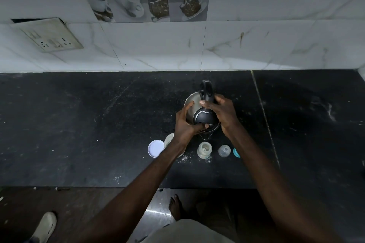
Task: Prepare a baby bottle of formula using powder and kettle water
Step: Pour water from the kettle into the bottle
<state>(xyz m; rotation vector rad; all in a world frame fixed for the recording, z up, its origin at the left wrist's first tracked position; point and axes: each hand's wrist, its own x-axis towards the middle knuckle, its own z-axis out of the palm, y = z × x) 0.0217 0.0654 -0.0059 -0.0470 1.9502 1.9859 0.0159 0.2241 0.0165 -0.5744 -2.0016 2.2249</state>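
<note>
White marbled wall tiles (pixel 256 41) fill the top of the view, with a strip of coffee-cup picture tiles (pixel 150 0) and a socket plate (pixel 51 35) off to the left. Below them runs the dark stone bench (pixel 79 124), and everything is happening near its front edge.

There's the kettle (pixel 203 116), steel body and black lid, lifted and tipped towards the person. The right hand (pixel 223 112) is wrapped round the black handle. The left hand (pixel 185 124) clasps the steel side, thumb up on the metal and fingers curled under by the lid's front. The spout points down at the open baby bottle (pixel 204 150), which stands upright on the bench just in front (is water running? can't tell from here).

Left of the bottle sits the powder tub (pixel 168 140), half hidden by the left wrist. Its white lid (pixel 156 148) lies flat just beside it.

To the bottle's right is a clear teat (pixel 224 150), then a teal ring (pixel 236 152) peeking out from under the right forearm. Specks of spilled powder (pixel 185 159) dot the bench round the bottle's base.

Down on the floor are a bare foot (pixel 175 207) and a pale sandal (pixel 44 227).
</note>
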